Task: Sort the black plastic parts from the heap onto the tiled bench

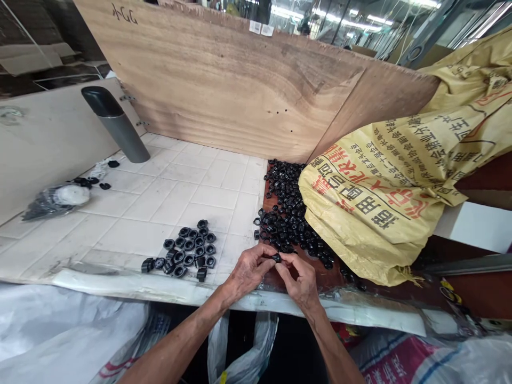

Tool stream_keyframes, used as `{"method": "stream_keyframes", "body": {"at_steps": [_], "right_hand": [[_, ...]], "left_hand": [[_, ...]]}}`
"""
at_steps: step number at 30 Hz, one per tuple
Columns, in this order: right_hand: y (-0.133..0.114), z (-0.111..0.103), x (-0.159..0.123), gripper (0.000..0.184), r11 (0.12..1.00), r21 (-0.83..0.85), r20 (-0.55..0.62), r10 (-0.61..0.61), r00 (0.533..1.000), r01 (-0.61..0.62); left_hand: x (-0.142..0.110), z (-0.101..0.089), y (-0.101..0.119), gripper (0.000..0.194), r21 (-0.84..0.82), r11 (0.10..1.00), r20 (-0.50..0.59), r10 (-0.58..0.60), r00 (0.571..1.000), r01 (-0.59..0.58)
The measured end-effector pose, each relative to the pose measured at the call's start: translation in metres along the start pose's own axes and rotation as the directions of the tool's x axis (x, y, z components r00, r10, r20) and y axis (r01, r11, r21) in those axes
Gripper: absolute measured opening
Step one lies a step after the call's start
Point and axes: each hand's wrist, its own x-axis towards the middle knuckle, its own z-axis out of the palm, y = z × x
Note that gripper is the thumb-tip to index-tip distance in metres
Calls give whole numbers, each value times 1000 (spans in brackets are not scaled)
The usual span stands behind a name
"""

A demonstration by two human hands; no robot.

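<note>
Between the fingertips of both hands is a small black plastic cap [276, 258], partly covered by the fingers. My left hand [253, 269] pinches it from the left, and my right hand [298, 274] grips its other side. Just beyond my hands a heap of similar black caps [286, 213] spreads over a reddish-brown board. Left of my left hand, a cluster of black ring-like caps [189, 245] lies on the white tiled surface, most with their hollow side up.
A yellow woven sack [372, 208] lies over the right side of the heap. A grey bottle [120, 130] with a black top stands at the back left. Near it lies a clear plastic bag [56, 200] with black and white contents. A plywood panel [224, 80] closes the back.
</note>
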Motion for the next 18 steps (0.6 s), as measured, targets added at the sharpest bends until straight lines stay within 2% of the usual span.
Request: {"method": "stream_keyframes", "body": {"at_steps": [2, 7, 10, 12, 14, 16, 18], "right_hand": [[2, 1, 0, 10, 1000, -3, -8, 12, 1000, -12], [5, 2, 0, 15, 996, 67, 35, 48, 998, -50], [5, 3, 0, 14, 969, 159, 101, 173, 980, -188], [4, 5, -1, 16, 932, 227, 165, 249, 954, -282], [3, 7, -2, 18, 900, 263, 219, 295, 930, -348], [3, 9, -5, 19, 917, 216, 174, 301, 937, -335], [7, 10, -8, 18, 956, 105, -28, 280, 960, -276]], "left_hand": [[0, 0, 0, 16, 1, 1000, -4, -6, 1000, 6], [0, -1, -3, 15, 44, 999, 18, 26, 999, -27], [-2, -1, -4, 16, 210, 965, 58, 150, 987, -159], [-4, -1, -5, 21, 345, 892, 125, 266, 956, -293], [-9, -2, -3, 27, 444, 812, 189, 328, 926, -378], [-16, -7, -1, 29, 554, 743, 199, 321, 926, -376], [-25, -16, 3, 26, 715, 635, 127, 294, 947, -293]]}}
